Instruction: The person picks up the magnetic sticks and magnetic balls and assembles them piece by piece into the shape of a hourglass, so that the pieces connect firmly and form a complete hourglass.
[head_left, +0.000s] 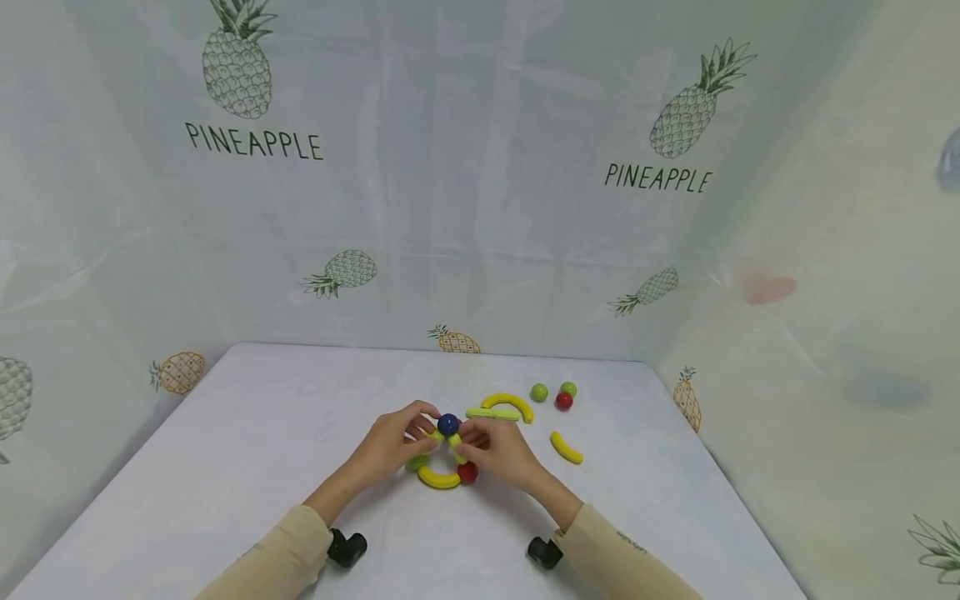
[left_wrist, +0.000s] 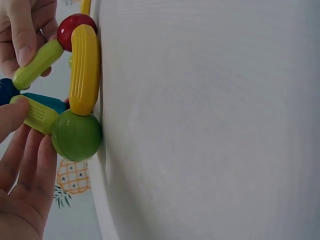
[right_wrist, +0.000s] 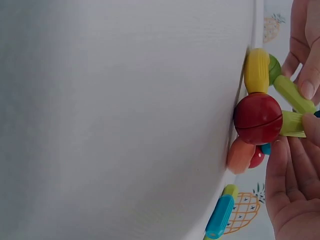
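Observation:
A toy frame of magnetic balls and rods stands on the table, with a dark blue ball (head_left: 447,424) at its top. My left hand (head_left: 397,439) pinches a lime-green rod (left_wrist: 41,116) that slopes from the green ball (left_wrist: 77,136) up to the blue ball. With thumb and fingers my right hand (head_left: 501,450) pinches another lime-green rod (left_wrist: 39,63), joined to a red ball (right_wrist: 258,118). Between the green and red balls lies a curved yellow rod (head_left: 438,478). Behind, a teal rod (left_wrist: 47,102) and an orange rod (right_wrist: 241,156) partly show.
Beyond the hands lie a yellow arch (head_left: 508,400) and a straight light-green rod (head_left: 492,413). Farther right are green balls (head_left: 539,392), a red ball (head_left: 564,401) and a loose curved yellow rod (head_left: 566,447). A pineapple-print curtain (head_left: 480,208) hangs behind the white table (head_left: 300,392).

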